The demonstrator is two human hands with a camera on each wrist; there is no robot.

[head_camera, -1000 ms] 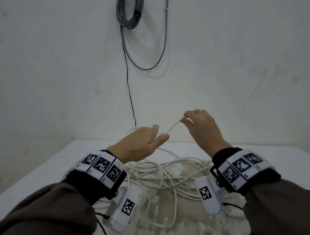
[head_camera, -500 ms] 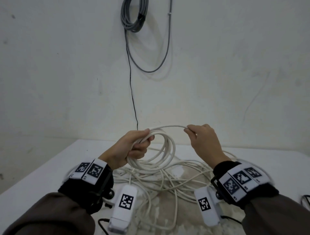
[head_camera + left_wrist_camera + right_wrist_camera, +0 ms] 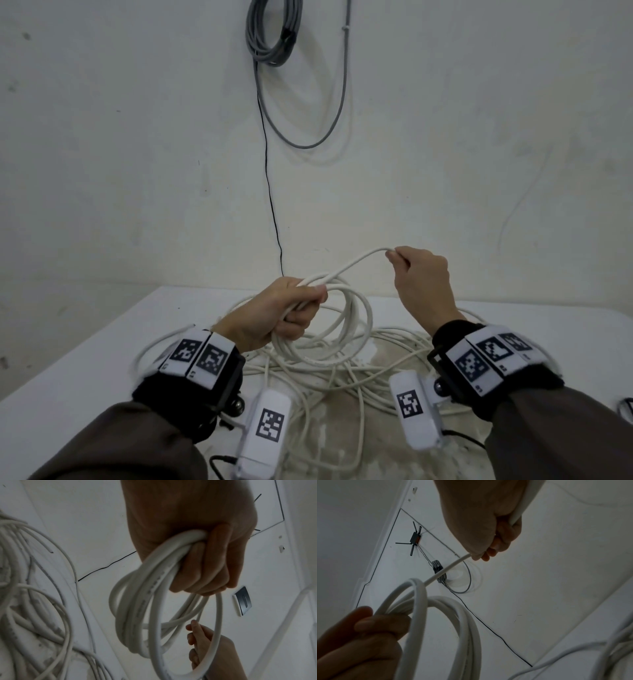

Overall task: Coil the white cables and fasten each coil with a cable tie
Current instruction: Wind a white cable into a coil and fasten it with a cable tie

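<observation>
Drawing out the next loop of white cable

The right hand [image 3: 419,281], pinching the cable [image 3: 352,262], is now pulling farther from the left hand [image 3: 274,317], whose fingers [image 3: 202,566] are gripping one coil [image 3: 337,329] of about four loops above the desk [image 3: 85,349]; no tie visible, loose cables [image 3: 342,380] uncountable.

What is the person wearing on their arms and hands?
The hands are bare. Both arms wear dark brownish-grey sleeves. Each wrist has a black band carrying white tiles printed with black square-pattern markers. A white box-shaped camera with its own marker hangs under each wrist, with a thin black cable trailing off.
</observation>
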